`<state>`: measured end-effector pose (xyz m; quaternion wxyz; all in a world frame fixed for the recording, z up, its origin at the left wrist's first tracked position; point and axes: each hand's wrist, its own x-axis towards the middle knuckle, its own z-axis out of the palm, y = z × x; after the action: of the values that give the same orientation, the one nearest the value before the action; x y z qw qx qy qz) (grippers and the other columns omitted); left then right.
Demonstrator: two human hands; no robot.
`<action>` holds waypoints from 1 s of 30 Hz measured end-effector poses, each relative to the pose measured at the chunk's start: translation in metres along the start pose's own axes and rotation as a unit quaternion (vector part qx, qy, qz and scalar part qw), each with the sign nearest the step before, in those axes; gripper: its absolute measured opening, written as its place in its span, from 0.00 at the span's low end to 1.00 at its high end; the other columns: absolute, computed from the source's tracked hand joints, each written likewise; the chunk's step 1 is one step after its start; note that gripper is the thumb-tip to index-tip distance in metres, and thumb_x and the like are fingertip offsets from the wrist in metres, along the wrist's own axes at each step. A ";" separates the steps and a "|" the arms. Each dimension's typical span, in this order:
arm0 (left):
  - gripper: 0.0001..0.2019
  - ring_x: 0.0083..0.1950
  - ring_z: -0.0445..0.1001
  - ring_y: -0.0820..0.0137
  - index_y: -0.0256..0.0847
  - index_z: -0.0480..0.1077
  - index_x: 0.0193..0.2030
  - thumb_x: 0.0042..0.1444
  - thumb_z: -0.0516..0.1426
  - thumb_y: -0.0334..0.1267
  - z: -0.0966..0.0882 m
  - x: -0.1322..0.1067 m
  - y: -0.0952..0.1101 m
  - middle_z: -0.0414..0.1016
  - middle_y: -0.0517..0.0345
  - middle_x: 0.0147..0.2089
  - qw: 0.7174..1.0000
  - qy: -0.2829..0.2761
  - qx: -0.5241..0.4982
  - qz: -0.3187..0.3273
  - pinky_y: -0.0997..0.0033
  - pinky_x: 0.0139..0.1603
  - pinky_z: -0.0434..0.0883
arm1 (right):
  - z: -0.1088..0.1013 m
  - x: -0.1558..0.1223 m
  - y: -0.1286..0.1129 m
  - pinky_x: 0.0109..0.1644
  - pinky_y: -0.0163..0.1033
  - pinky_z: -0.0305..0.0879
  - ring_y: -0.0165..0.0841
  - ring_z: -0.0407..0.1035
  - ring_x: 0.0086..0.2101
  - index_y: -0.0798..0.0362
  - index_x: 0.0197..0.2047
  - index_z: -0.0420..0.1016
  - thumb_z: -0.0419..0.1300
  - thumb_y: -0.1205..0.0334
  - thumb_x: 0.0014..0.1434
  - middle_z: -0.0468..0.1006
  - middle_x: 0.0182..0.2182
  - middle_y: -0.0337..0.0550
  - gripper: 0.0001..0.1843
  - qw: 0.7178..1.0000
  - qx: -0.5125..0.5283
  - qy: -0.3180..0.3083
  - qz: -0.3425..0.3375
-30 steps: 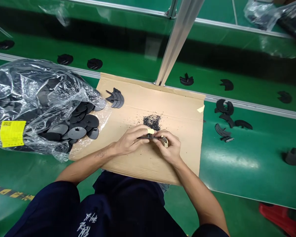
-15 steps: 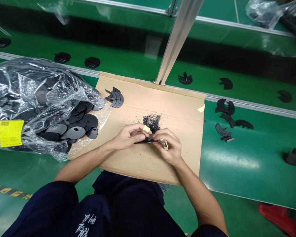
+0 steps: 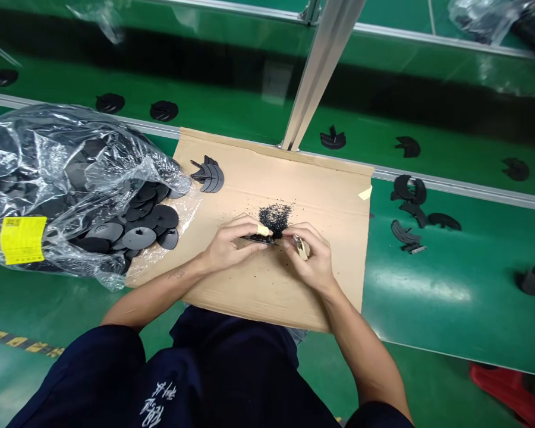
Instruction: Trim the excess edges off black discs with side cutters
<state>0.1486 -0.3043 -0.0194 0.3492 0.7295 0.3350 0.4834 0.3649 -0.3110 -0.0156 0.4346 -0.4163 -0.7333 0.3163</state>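
My left hand (image 3: 237, 242) pinches a flat black plastic piece (image 3: 255, 239) between thumb and fingers, low over the cardboard; the fingers cover most of it. Pale yellow tape wraps one of its fingertips. Just to the right, my right hand (image 3: 311, 252) is closed, thumb and fingertip pressed together beside the pile. A pale yellowish thing shows in its curled fingers, too unclear to name. Directly beyond both hands lies a pile of tiny black bits (image 3: 275, 217) on the cardboard sheet (image 3: 249, 291).
At left, a clear plastic bag (image 3: 71, 148) spills black discs (image 3: 139, 238) onto the cardboard. A stack of curved black pieces (image 3: 210, 175) sits at its upper left. More black parts (image 3: 409, 189) lie on the green table at right. A metal post (image 3: 321, 77) rises behind.
The black piece, earlier between both hands, is now in my left hand alone. My right hand has come away from it, fingertips by the pile of bits.
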 end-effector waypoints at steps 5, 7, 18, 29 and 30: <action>0.10 0.42 0.78 0.68 0.39 0.79 0.48 0.63 0.63 0.41 -0.002 0.001 -0.002 0.81 0.51 0.40 0.999 -0.014 0.031 0.040 0.67 0.43 0.75 | 0.001 -0.002 0.012 0.42 0.46 0.69 0.40 0.74 0.40 0.49 0.51 0.76 0.57 0.64 0.67 0.80 0.40 0.49 0.12 0.984 -0.152 -0.046 -0.076; 0.09 0.42 0.77 0.69 0.39 0.79 0.47 0.64 0.63 0.41 -0.002 0.001 -0.002 0.81 0.50 0.40 0.998 -0.017 0.036 0.041 0.67 0.43 0.75 | 0.001 -0.003 0.014 0.41 0.46 0.67 0.40 0.73 0.39 0.50 0.52 0.76 0.56 0.64 0.67 0.81 0.40 0.49 0.13 0.978 -0.179 -0.058 -0.089; 0.09 0.40 0.77 0.68 0.41 0.79 0.46 0.63 0.63 0.42 -0.004 0.000 -0.005 0.82 0.51 0.39 0.998 -0.033 0.030 0.051 0.65 0.42 0.74 | 0.002 -0.005 0.016 0.38 0.43 0.66 0.37 0.70 0.33 0.50 0.53 0.78 0.55 0.62 0.69 0.79 0.33 0.46 0.14 0.973 -0.198 -0.051 -0.103; 0.09 0.39 0.77 0.69 0.39 0.80 0.43 0.61 0.65 0.42 -0.002 -0.001 -0.006 0.81 0.51 0.38 0.999 -0.026 0.012 0.029 0.68 0.41 0.74 | -0.001 -0.007 0.020 0.34 0.38 0.66 0.34 0.73 0.30 0.50 0.47 0.81 0.54 0.67 0.67 0.81 0.31 0.44 0.13 0.980 -0.173 -0.067 -0.070; 0.10 0.40 0.77 0.69 0.38 0.80 0.44 0.60 0.66 0.42 -0.002 -0.001 -0.005 0.81 0.51 0.38 0.999 -0.026 0.016 0.026 0.68 0.41 0.74 | -0.001 -0.006 0.020 0.34 0.38 0.66 0.34 0.73 0.30 0.51 0.47 0.80 0.55 0.67 0.67 0.81 0.32 0.45 0.13 0.980 -0.179 -0.061 -0.066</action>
<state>0.1453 -0.3015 -0.0235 0.3333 0.7556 0.3147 0.4679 0.3742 -0.3070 -0.0342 0.3274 -0.4177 -0.8293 0.1750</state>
